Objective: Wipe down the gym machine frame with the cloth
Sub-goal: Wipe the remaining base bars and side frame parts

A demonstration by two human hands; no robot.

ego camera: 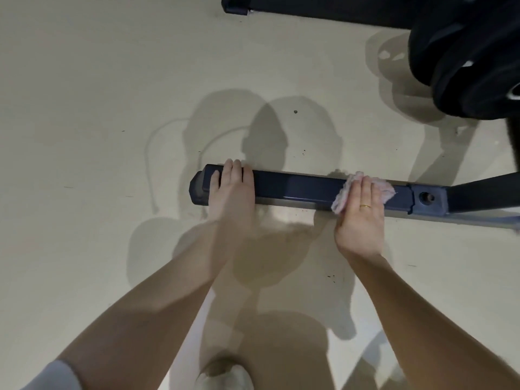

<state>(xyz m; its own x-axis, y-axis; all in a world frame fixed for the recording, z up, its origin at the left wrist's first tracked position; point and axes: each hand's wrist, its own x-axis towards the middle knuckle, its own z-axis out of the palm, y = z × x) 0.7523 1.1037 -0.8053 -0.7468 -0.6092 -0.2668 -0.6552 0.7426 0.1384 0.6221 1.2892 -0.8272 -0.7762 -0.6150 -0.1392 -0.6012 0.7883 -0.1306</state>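
Observation:
A dark blue frame bar (298, 188) of the gym machine lies low across the floor, ending in a rubber cap (198, 190) at the left. My left hand (230, 190) rests on the bar near that cap, fingers straight over its top. My right hand (361, 212), with a gold ring, presses a pale pink cloth (342, 199) flat onto the bar, close to the bolted joint (426, 197). The cloth sticks out on both sides of the fingers.
Black weight plates (464, 57) hang at the upper right. Another dark base bar (309, 9) runs along the top edge. A second frame tube (484, 192) branches off right of the joint. The pale floor (98, 108) carries shadows. My shoe (225, 374) shows at the bottom.

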